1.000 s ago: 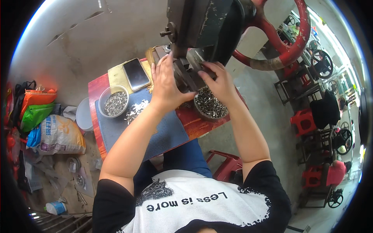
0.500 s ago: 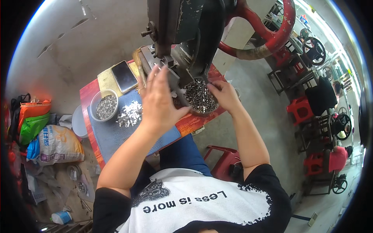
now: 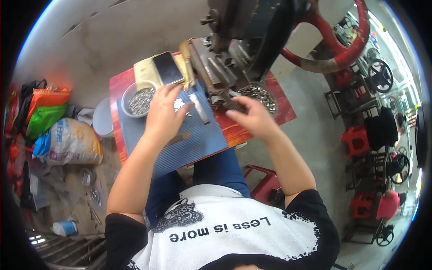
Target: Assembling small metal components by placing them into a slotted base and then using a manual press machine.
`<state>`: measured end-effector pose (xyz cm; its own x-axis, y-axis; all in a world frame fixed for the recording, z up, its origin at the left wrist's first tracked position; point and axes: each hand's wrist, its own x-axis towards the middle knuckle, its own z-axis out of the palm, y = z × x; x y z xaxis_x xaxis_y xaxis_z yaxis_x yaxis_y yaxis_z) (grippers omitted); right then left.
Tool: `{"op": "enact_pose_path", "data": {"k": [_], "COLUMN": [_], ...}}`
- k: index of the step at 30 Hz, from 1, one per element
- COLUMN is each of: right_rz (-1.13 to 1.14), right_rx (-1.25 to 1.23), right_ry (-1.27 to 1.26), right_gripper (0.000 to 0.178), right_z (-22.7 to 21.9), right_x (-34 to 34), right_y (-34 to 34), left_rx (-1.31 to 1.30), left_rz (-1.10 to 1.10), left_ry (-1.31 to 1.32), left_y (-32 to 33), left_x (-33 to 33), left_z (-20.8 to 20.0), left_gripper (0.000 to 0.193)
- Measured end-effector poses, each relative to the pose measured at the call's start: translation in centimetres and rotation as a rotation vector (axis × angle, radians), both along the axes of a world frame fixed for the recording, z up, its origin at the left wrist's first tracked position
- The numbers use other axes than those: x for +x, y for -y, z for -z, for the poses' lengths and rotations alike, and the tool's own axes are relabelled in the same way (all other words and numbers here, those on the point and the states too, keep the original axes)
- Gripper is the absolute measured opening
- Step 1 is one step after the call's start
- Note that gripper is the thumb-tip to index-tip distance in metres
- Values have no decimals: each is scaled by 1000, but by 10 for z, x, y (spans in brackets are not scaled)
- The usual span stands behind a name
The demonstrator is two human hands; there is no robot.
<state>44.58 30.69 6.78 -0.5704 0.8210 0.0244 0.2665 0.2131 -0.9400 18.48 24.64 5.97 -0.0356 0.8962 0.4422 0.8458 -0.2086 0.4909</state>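
- Two bare hands are showing in the head view: the left hand point(image 3: 163, 114) is hovering over the blue mat point(image 3: 207, 139), its fingers standing apart from the thumb, with pale little pieces point(image 3: 178, 105) lying on the mat in that gap.
- Over at the press point(image 3: 227, 27), the right hand point(image 3: 255, 120) is bending its fingers beside dark metalwork; whether they're gripping anything, I can't tell.
- Danger could be coming from above: fingers straying under the ram while the red handwheel point(image 3: 325, 66) is turning would be risking a nasty pinch.
- Spills could be looming too: a wrist knocking the clear tub point(image 3: 123, 101) or the bowl point(image 3: 276, 106) would be sending metal bits point(image 3: 261, 92) across the red counter point(image 3: 284, 104).
- Views are suffering: the left hand is possibly hiding more pieces, blur is softening fingertips, the right hand is covering the bowl's near side, and press and wheel are running off the upper edge.
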Motion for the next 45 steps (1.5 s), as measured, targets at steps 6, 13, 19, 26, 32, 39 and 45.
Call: {"op": "enact_pose_path", "data": {"k": [6,13,19,26,32,39,45], "right_rz": [-288,16,-115,-167,-243,-294,-249], "right_rx": [663,687,852,834,680,556,545], "right_ry": [49,75,217,294,184,214,171], "right_gripper": [30,15,13,12,11,12,11], "right_z": [47,47,57,47,33,38,39], "right_x": [-98,-106,-110,-110,-96,-81,-81], "right_y": [49,21,11,9,13,39,44], "left_rx": [-48,-223,-289,-140,-143,-128,-19], "left_rz": [-90,-48,-57,-53,-44,-22,21], "left_ry": [302,262,348,264,118,50,110], "left_y": [59,103,95,55,44,40,54], "left_x": [-36,-41,-41,-34,-31,-30,-40], "left_z": [7,39,33,42,45,47,36], "left_gripper": [22,31,22,11,13,11,13]}}
